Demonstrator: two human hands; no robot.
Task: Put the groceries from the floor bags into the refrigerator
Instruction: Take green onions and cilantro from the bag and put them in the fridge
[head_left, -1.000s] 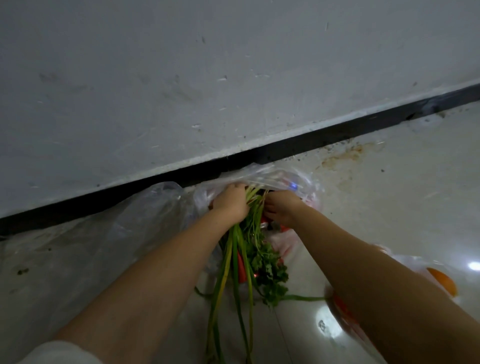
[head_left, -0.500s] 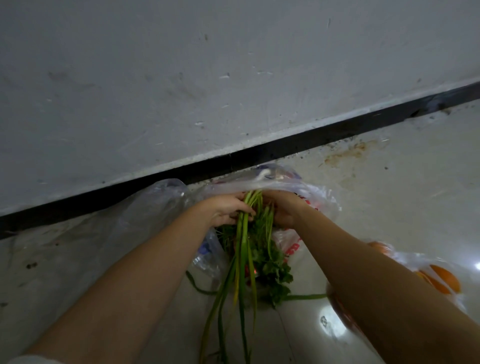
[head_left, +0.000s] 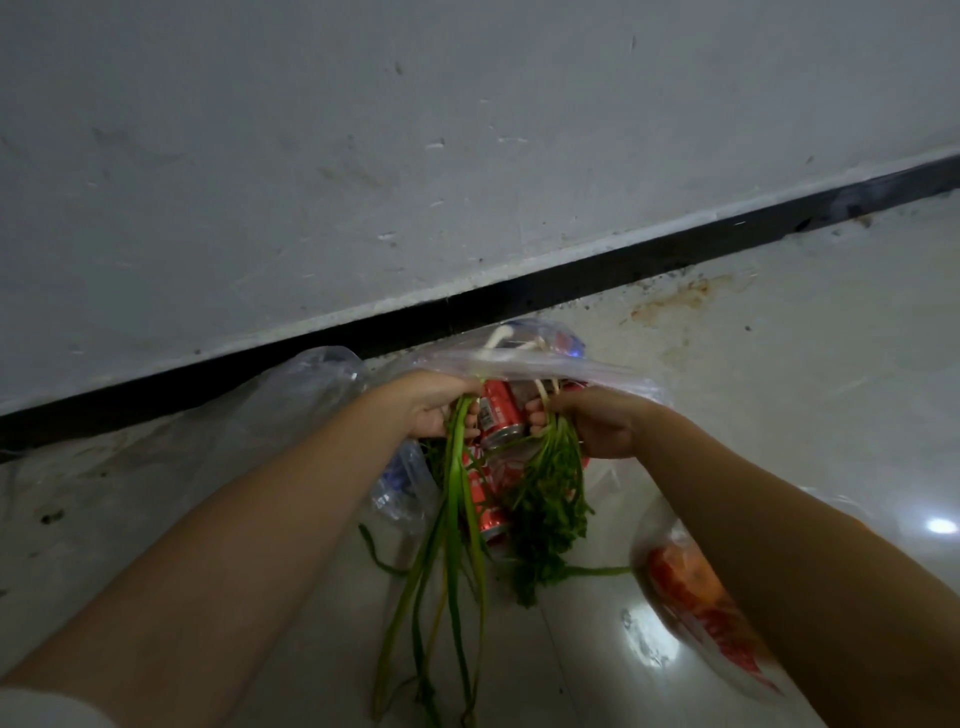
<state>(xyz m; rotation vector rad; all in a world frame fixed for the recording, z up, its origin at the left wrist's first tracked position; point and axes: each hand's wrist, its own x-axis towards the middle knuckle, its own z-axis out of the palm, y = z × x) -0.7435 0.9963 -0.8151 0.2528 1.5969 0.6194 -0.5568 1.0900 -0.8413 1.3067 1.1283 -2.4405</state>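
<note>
In the head view, at frame centre, long green onions (head_left: 453, 499) are gripped by the left hand (head_left: 435, 408), and leafy coriander (head_left: 551, 499) by the right hand (head_left: 597, 421), above red cans (head_left: 496, 415) in a clear bag (head_left: 524, 358).

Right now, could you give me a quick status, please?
Left hand grips green onions. Right hand grips cilantro. Red cans between them, bag open.

Both hands' fingers (head_left: 537, 410) curled, gripping
</note>
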